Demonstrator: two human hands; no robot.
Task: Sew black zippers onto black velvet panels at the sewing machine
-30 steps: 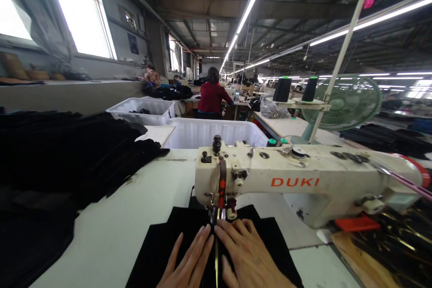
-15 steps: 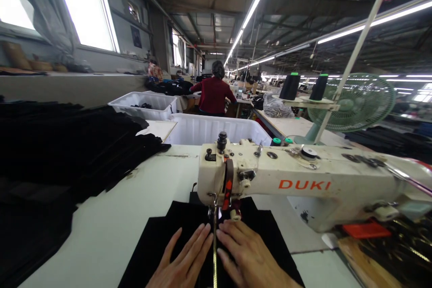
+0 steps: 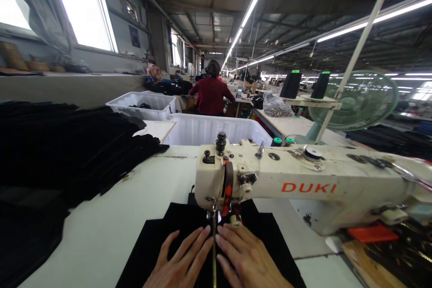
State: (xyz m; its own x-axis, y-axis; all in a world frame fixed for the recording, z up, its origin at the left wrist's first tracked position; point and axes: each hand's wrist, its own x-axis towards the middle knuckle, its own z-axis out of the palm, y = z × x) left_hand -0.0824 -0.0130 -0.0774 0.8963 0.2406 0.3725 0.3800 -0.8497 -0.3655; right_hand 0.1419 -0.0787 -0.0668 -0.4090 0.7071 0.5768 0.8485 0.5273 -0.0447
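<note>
Black fabric [image 3: 148, 252] lies flat on the pale table under the head of a sewing machine [image 3: 303, 184]. My left hand [image 3: 184, 258] rests on the fabric left of the needle area, fingers spread. On the other side, my right hand [image 3: 248, 256] lies flat on the same fabric, its fingers stretched toward the presser area. A narrow gold-coloured strip [image 3: 214, 256] runs between my hands up to the machine. The needle tip itself is too small to make out.
A large pile of black fabric [image 3: 67, 144] covers the left side. White bins [image 3: 216, 128] stand behind the table. Farther back, a person in a dark red top [image 3: 211, 94] faces away. Thread cones [image 3: 290, 84], a green fan [image 3: 354, 101] and a red tray [image 3: 373, 233] are at right.
The view has shifted slightly. Both hands remain flat on the fabric in nearly the same places beside the strip. The person ahead has moved their head a little.
</note>
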